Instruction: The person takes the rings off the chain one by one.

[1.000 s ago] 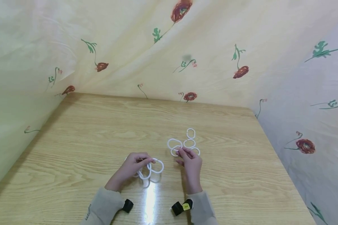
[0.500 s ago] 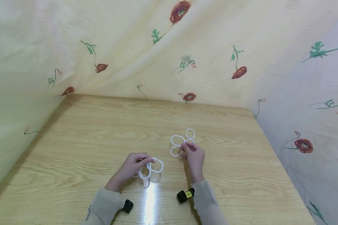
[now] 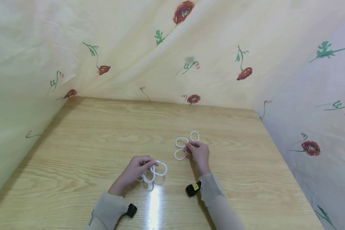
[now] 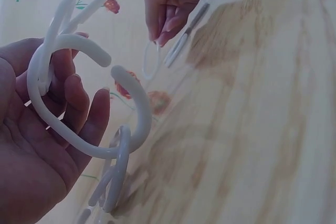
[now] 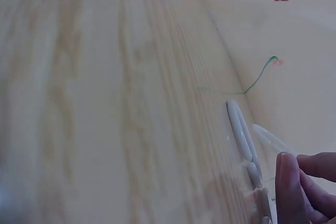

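White rings [image 4: 143, 113] in left grip [image 3: 138, 166]

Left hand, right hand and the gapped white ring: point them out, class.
Left hand [image 3: 135, 168], head view, on its back.
Right hand [image 3: 200, 155], head view, on its back.
Gapped white ring [image 4: 142, 113], left wrist view, curve below the gap.

white rings [image 4: 142, 103]; tan wood-grained table [image 3: 103, 140]; cream red-flowered backdrop [image 3: 132, 48]

Beige-grey sleeves [image 3: 110, 207], dark lettering [image 3: 91, 217] on the left; black wrist cameras [image 3: 131, 210], right one yellow-labelled.
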Available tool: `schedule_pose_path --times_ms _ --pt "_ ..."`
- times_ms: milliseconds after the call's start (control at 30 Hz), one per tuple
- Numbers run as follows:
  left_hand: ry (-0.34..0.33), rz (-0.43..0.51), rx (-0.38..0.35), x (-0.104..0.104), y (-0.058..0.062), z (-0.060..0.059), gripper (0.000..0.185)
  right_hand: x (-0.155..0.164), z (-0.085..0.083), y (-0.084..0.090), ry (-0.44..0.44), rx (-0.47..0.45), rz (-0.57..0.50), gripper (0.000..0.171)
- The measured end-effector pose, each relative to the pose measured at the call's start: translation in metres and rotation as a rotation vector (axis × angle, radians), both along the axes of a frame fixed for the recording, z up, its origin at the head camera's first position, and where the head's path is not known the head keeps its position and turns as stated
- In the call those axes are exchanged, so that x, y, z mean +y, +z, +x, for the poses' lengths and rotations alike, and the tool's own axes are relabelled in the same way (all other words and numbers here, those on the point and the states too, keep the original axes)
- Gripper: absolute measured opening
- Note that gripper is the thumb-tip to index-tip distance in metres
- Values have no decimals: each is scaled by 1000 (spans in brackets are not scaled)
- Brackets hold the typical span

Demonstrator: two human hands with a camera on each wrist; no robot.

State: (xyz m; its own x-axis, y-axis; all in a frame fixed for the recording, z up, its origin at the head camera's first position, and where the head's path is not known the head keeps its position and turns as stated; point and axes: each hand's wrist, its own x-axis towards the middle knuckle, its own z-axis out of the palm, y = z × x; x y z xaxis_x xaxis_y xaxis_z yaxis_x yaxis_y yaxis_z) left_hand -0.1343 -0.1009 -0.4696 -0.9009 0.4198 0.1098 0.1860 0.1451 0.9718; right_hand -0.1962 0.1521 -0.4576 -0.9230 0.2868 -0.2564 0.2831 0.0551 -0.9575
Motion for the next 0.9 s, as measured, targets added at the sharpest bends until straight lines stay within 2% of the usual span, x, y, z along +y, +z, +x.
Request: schedule_pose_path --times_ms 267,500,633,667,900 --pt "-3 9 3 -1 -1 -1 26 -1 -3 -1 43 -25 20 24" --pt "7 23 43 -3 -4 0 26 -6 1 0 66 50 58 20" --pt "13 15 34 -3 -4 -1 27 -10 9 3 128 111 -29 20" --pt "19 11 12 -3 -3 -1 27 -11 11 3 148 105 -57 22" --pt "39 -12 -19 -2 -1 -2 26 -22 22 2 263 6 -205 30"
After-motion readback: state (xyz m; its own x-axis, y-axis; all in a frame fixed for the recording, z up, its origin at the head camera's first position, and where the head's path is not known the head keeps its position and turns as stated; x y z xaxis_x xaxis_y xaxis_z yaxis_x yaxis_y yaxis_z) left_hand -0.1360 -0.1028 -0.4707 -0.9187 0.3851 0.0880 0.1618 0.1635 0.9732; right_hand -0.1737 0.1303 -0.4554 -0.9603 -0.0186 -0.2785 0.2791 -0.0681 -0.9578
